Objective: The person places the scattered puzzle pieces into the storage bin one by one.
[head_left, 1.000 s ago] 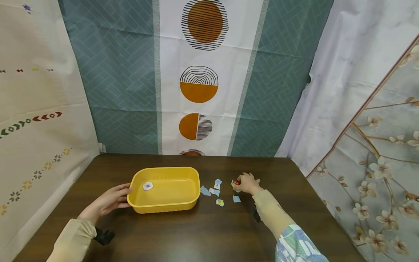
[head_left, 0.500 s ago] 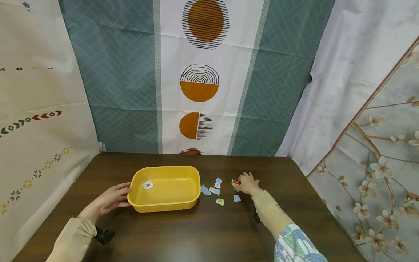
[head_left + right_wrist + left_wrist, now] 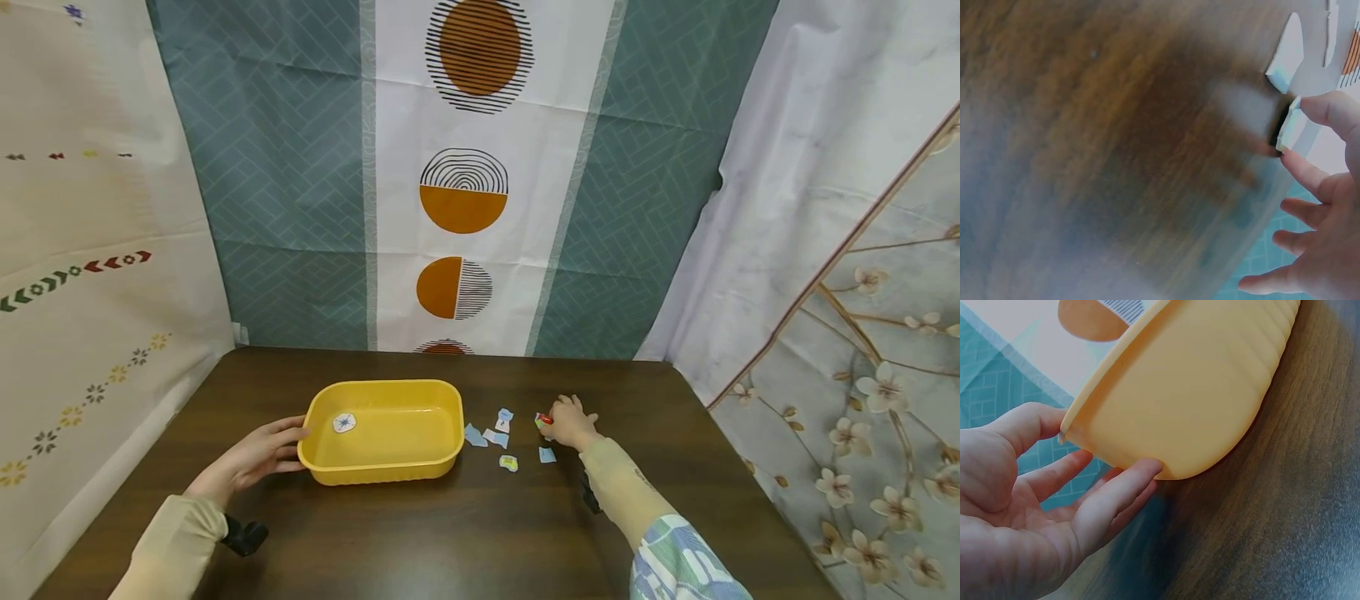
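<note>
Left hand [image 3: 1038, 500], fingers apart, touching tray [image 3: 382, 477], right hand [image 3: 572, 423] on my remote feed, thumb and finger pinching a piece [image 3: 1291, 128], white chip [image 3: 344, 423] in tray, scraps [image 3: 475, 436] between.

A yellow, round-cornered rectangular tray [image 3: 393, 437] stands out against my dark brown, wood-grained table [image 3: 420, 542]; a small white piece [image 3: 344, 423] inside bears a blue star. The small flat piece [image 3: 542, 420] I hold shows red and green. Behind, teal brick-patterned cloth [image 3: 292, 167] flanks a white panel [image 3: 517, 275] of orange-and-black circles [image 3: 462, 212].
</note>
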Demonstrator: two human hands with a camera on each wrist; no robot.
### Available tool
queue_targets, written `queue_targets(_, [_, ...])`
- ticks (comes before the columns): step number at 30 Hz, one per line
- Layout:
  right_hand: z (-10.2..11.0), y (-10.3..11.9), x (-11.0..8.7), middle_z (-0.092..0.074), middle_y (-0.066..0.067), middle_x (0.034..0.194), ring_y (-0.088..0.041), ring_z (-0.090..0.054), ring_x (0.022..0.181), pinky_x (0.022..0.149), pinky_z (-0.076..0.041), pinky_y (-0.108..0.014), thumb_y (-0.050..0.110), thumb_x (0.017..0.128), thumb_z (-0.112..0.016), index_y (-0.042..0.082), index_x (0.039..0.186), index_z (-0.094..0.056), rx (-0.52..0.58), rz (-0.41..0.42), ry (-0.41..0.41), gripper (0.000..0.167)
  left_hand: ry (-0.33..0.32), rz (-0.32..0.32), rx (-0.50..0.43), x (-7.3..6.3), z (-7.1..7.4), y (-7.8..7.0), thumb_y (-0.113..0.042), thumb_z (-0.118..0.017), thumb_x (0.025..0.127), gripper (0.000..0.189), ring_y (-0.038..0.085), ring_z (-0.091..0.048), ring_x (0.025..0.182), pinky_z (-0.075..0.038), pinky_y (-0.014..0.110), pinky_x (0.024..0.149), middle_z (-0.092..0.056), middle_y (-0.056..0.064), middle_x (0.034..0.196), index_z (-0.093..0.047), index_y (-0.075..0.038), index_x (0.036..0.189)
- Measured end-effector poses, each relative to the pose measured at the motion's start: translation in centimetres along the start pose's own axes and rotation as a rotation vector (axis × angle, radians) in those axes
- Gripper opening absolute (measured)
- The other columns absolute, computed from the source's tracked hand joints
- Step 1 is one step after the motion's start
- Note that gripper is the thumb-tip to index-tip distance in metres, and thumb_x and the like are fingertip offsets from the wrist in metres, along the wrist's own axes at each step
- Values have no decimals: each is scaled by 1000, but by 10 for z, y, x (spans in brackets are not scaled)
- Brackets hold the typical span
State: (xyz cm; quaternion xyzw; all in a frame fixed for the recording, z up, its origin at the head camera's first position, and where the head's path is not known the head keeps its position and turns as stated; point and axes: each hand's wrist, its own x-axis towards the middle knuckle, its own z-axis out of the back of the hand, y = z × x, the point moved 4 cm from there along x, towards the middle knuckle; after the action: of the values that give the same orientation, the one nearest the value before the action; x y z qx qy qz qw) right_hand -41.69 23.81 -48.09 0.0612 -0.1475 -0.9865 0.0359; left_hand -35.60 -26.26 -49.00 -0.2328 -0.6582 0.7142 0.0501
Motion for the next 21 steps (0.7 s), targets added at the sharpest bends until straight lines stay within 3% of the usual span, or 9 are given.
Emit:
queue_targets(7, [8, 3, -1, -33, -30, 151, -63, -21, 136, 96, -20, -86, 25, 86, -69, 6, 82, -65, 18, 10, -32, 20, 6, -1, -2, 0, -1, -1, -22, -43, 106, 72, 16, -64, 105, -57, 40, 90, -17, 41, 150, 1, 14, 150])
queue_targets(15, [22, 16, 4, -29, -30, 154, -61, -18, 139, 94, -21, -86, 28, 86, -68, 8, 69, -66, 9, 35, -57, 26, -3, -2, 2, -1, -2, -1, -23, -44, 105, 73, 16, -64, 104, -58, 39, 89, -20, 41, 148, 0, 14, 150])
queue_targets(21, [40, 40, 10, -29, -29, 154, -58, -16, 141, 95, -21, -86, 30, 87, -69, 8, 74, -70, -1, 79, -73, 26, -8, 0, 1, -1, -2, 0, -23, -44, 105, 73, 18, -64, 106, -58, 40, 89, -21, 41, 148, -1, 14, 151])
